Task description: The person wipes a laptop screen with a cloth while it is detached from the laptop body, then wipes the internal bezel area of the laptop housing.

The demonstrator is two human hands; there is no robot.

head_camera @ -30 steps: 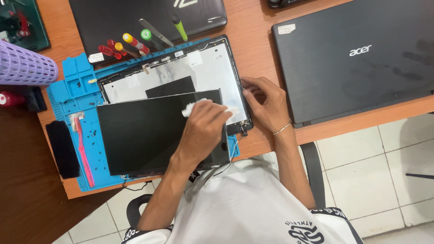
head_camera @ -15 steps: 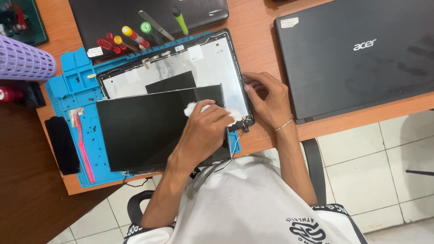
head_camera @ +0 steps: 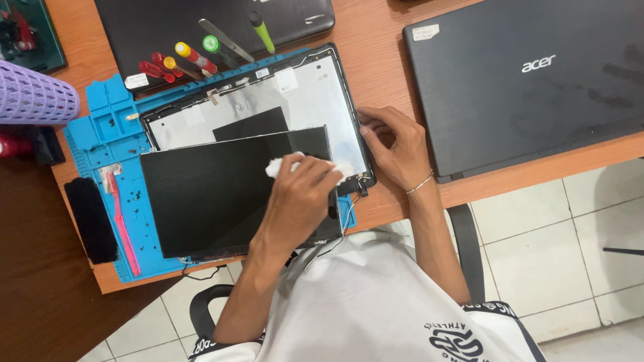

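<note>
Little change since the earlier frames: left hand (head_camera: 302, 194) has slid slightly along the panel edge with the white cloth, right hand (head_camera: 396, 144) stays put. Left fingers (head_camera: 315, 175) are curled together, pressing a small white cloth (head_camera: 280, 164) onto the upper right corner of the loose black LCD panel (head_camera: 215, 194). Right fingers (head_camera: 371, 124) are bent, tips touching the right edge of the laptop lid shell (head_camera: 315, 90), nothing pinched. The panel lies flat, overlapping the lower half of the open lid shell, whose silver inner back shows above it. Both rest on a blue repair mat (head_camera: 100, 127) on the wooden surface (head_camera: 376, 53). A pink toothbrush (head_camera: 121, 221) lies on the mat's left side, a black pad (head_camera: 90, 218) just beside it. Screwdrivers (head_camera: 181, 60) with coloured handles lie above the mat on a dark laptop (head_camera: 168, 20). A closed black laptop (head_camera: 530, 80) sits right of the right hand; a purple basket (head_camera: 30, 94) far left.
</note>
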